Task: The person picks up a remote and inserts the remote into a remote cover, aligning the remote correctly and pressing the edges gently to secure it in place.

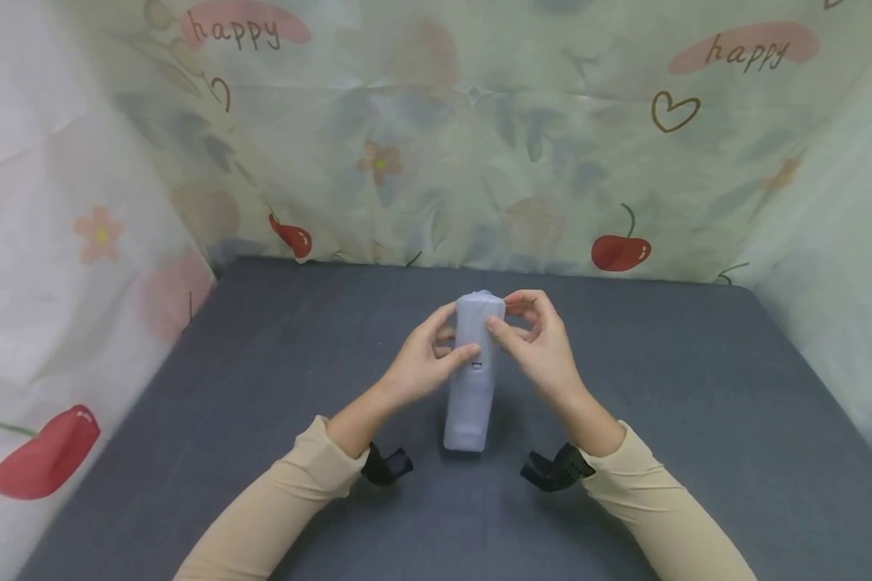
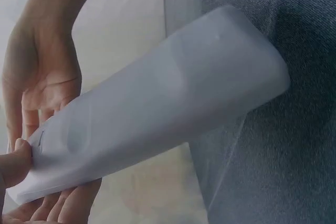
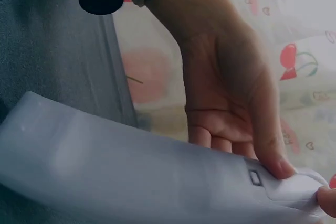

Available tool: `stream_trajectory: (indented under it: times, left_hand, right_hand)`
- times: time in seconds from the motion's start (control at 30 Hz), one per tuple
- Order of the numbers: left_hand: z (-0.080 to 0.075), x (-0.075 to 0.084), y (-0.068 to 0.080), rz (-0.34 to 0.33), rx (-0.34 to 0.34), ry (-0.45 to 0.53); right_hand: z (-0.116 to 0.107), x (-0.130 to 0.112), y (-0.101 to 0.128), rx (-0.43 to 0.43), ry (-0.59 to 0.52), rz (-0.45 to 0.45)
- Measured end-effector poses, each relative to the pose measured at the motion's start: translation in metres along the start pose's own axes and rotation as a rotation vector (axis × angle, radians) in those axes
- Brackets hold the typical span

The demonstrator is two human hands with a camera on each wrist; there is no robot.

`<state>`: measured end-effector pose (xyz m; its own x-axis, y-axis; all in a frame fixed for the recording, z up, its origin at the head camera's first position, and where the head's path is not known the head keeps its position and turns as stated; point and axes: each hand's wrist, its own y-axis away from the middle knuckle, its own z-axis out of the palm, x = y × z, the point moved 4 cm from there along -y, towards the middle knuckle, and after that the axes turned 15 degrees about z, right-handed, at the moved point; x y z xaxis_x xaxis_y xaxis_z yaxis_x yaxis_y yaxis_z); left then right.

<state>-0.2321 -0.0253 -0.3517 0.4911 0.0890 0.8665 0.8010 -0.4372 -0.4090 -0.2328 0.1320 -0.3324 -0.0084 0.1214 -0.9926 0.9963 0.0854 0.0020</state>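
A long, pale lavender-white plastic case (image 1: pixel 468 415) with rounded corners and a small dark-edged slot is held upright, leaning, between both hands. My left hand (image 1: pixel 420 365) grips its left side, the thumb lying on the front beside the slot and the fingers behind. The right hand (image 1: pixel 547 349) pinches the upper right edge, thumb on the front face, fingers curled at the back. In the right wrist view the left thumb presses on a panel by the slot, and a pale loop shows at the upper end. Whether the lower end touches the table cannot be told.
A dark grey cloth-covered table (image 1: pixel 298 347) lies under the hands. Patterned curtains (image 1: pixel 472 161) with cherries and flowers close in the back and both sides. Black wrist devices (image 1: pixel 555 470) sit under both sleeves, close to the table.
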Motion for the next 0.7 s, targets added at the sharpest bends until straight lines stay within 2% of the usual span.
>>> stream_trajectory:
  times: [0.17,0.5,0.7]
  left_hand:
    - [0.001,0.001,0.002,0.0,0.004,0.002]
    - [0.003,0.005,0.005,0.006,-0.051,0.004]
    - [0.004,0.006,0.006,0.016,-0.068,-0.018]
  right_hand:
    - [-0.01,-0.004,-0.003,-0.01,0.046,0.011]
    - [-0.021,-0.008,-0.008,-0.173,0.141,0.066]
    - [-0.022,-0.007,-0.009,-0.209,0.174,0.093]
